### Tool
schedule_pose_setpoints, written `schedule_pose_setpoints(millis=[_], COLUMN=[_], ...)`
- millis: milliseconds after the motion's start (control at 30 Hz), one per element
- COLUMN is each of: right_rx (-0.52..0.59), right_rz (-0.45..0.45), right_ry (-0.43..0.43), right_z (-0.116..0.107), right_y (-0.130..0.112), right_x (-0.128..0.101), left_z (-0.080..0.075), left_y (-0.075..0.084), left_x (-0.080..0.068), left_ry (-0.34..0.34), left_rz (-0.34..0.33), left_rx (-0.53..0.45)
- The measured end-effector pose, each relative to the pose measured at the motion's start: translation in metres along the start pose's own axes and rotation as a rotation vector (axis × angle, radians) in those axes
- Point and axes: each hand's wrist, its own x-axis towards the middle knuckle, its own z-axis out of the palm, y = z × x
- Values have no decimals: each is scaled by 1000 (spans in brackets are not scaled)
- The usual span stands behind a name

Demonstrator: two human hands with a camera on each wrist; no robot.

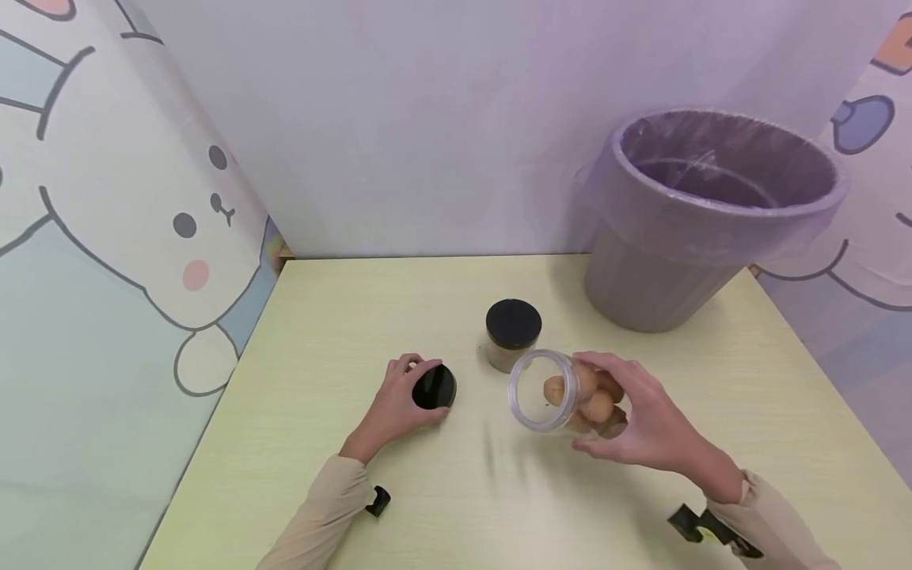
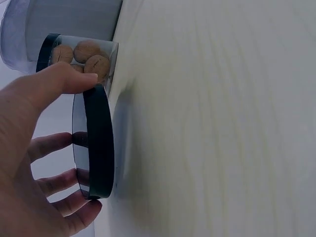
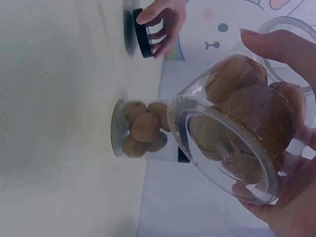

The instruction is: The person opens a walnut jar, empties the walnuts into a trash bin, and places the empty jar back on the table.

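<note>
My right hand [image 1: 606,412] grips an open clear jar [image 1: 552,392] of walnuts, tilted on its side above the table with its mouth facing left. Close up, the open jar [image 3: 232,133] shows several walnuts resting against its lower wall. My left hand [image 1: 420,388] curls its thumb and fingers round a black lid [image 1: 435,388] that lies flat on the table. In the left wrist view that lid [image 2: 98,143] sits between my thumb and fingers. Behind it, a second jar [image 1: 513,336] of walnuts stands upright with its black lid on.
A grey bin [image 1: 712,214] lined with a clear bag stands at the back right of the pale yellow-green table [image 1: 321,317]. Walls close in at the back, and cartoon-printed panels stand to the left and right.
</note>
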Motion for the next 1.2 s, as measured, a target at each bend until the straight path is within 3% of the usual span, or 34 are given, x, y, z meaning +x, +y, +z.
schedule_pose_setpoints(millis=[800,1033,1200], right_rx=[29,12,-9], right_rz=[-3,-33,-34], right_ry=[25,62,81], right_z=[-28,-40,-54], right_y=[6,7,-7], right_x=[3,4,8], left_z=[-8,-20,-29], left_y=[9,16,25], left_x=[6,17,29], left_ry=[-119,-43,13], left_rz=[-31,-40,-15], left_rx=[95,-20,-91])
